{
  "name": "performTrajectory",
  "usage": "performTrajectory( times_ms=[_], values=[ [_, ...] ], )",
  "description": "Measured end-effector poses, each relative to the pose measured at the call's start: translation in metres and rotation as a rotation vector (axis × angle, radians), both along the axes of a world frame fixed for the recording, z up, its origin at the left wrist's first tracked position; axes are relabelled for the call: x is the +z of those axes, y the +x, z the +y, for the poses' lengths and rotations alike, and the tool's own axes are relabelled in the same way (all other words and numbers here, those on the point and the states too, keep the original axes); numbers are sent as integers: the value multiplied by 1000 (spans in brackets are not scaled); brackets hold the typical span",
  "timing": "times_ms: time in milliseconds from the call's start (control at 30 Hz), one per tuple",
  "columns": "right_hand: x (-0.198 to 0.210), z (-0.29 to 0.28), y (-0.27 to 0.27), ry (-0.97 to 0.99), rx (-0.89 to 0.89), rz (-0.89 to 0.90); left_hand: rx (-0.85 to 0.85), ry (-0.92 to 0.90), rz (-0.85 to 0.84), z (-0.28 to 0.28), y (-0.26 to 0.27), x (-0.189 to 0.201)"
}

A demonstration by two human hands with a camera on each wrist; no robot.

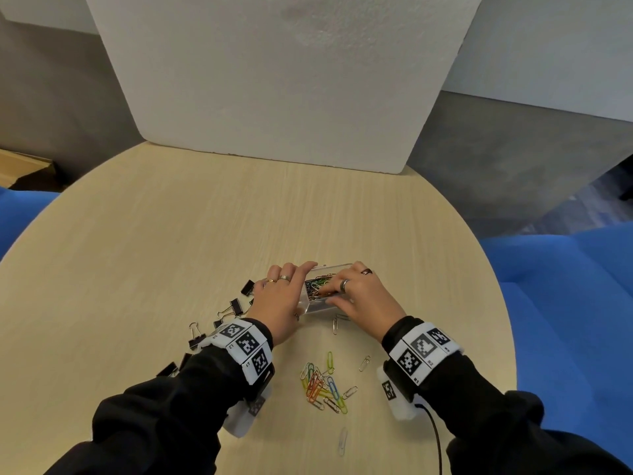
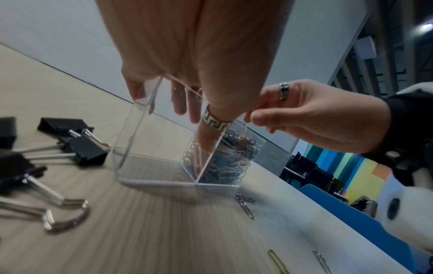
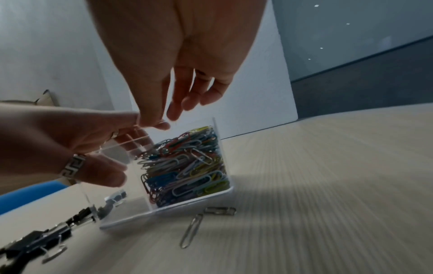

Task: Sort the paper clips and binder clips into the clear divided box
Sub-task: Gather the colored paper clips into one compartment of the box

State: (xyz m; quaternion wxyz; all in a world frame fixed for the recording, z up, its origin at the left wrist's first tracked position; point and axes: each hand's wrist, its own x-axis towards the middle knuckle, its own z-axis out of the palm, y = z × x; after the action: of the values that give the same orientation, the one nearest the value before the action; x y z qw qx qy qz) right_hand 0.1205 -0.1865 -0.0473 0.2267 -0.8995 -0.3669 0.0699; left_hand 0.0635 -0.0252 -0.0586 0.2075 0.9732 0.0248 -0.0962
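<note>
The clear divided box (image 1: 329, 267) stands mid-table. Its right compartment is packed with coloured paper clips (image 3: 187, 166); its left compartment (image 2: 145, 163) is bare. My left hand (image 1: 291, 293) grips the box's left end, ringed thumb (image 2: 211, 133) on the near wall and fingers over the far rim. My right hand (image 1: 342, 293) hovers over the filled compartment, thumb and forefinger (image 3: 152, 122) pinching a thin pale paper clip. Black binder clips (image 1: 233, 308) lie left of the box. A loose pile of coloured paper clips (image 1: 322, 385) lies nearer me.
Two silver paper clips (image 3: 194, 228) lie against the box's near side, and a pale one (image 1: 342, 440) lies by the table's front edge. A white foam board (image 1: 274, 80) stands at the back of the round table (image 1: 154, 252). Blue seats (image 1: 565, 303) flank it.
</note>
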Motion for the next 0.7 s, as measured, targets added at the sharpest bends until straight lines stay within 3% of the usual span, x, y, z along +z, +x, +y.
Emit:
performTrajectory(
  times_ms=[167, 233, 333, 433, 533, 700],
  values=[
    [5, -9, -21, 249, -179, 4, -2, 7, 1, 1, 3, 2],
    [-1, -14, -37, 140, -107, 108, 2, 0, 3, 1, 5, 4],
    [-22, -18, -63, -176, 162, 293, 0, -2, 13, 1, 5, 6],
    [-40, -20, -81, -269, 327, 254, 5, 4, 15, 1, 5, 7],
    [-40, -24, -85, -277, 315, 203, 7, 4, 14, 1, 5, 7],
    [-33, -41, -82, -252, 219, 284, 15, 2, 12, 0, 6, 6]
  ],
)
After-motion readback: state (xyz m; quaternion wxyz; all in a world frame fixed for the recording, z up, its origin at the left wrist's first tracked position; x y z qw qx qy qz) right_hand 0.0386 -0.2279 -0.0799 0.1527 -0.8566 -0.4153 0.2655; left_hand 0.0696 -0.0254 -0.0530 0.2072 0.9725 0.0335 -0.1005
